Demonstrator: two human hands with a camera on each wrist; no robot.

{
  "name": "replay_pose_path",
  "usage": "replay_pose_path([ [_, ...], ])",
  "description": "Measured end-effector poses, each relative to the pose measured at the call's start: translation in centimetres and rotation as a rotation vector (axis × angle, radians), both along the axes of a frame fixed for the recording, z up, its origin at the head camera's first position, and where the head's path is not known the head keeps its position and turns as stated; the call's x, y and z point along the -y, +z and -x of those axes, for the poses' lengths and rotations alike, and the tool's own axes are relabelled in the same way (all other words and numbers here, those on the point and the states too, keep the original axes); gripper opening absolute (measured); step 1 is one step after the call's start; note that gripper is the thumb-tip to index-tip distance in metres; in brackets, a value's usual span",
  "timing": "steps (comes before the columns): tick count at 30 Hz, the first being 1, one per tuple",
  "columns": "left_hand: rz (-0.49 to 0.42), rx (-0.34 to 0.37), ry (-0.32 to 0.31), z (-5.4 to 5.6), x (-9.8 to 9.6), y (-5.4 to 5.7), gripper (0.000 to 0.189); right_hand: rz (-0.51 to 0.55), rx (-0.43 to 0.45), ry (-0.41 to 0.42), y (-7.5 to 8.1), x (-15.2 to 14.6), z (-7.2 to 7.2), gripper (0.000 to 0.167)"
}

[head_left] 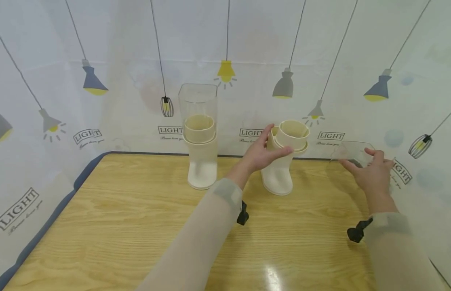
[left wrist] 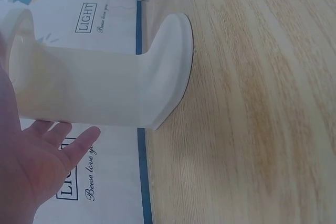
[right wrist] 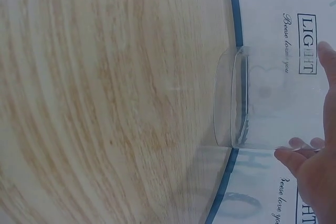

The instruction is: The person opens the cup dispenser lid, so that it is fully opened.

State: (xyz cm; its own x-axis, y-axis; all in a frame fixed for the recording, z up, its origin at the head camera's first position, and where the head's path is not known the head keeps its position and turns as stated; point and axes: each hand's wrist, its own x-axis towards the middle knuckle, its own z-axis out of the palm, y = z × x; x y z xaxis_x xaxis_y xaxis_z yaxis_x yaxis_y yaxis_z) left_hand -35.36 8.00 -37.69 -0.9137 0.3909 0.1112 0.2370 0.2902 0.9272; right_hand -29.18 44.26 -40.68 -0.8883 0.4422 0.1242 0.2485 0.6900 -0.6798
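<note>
Smooth plastic stand (head_left: 278, 177), glossy wood-grain tabletop (head_left: 131, 226)

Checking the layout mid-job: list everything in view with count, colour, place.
Backdrop: one, white, lamp-printed, behind.
Table: one, light brown, foreground.
Left base: one, cream, on the table.
Right base: one, cream, right of the left base.
Mounted container: one, clear, on the left base.
Loose container: one, clear, farther right.
Round collars: two, cream, one atop each base.
Sleeves: two, pale, on arms.
Wrist devices: two, black, at wrists.
Left hand: one, bare, on right base.
Right hand: one, bare, on loose container.
</note>
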Motion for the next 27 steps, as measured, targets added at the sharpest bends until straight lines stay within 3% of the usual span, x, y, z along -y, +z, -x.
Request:
replay_pose_path([
  [27,-0.015,-0.01,0.008,0.0,-0.2,-0.2,0.113,-0.017,-0.043,0.032,-1.0,-0.7,0.3,0.117],
])
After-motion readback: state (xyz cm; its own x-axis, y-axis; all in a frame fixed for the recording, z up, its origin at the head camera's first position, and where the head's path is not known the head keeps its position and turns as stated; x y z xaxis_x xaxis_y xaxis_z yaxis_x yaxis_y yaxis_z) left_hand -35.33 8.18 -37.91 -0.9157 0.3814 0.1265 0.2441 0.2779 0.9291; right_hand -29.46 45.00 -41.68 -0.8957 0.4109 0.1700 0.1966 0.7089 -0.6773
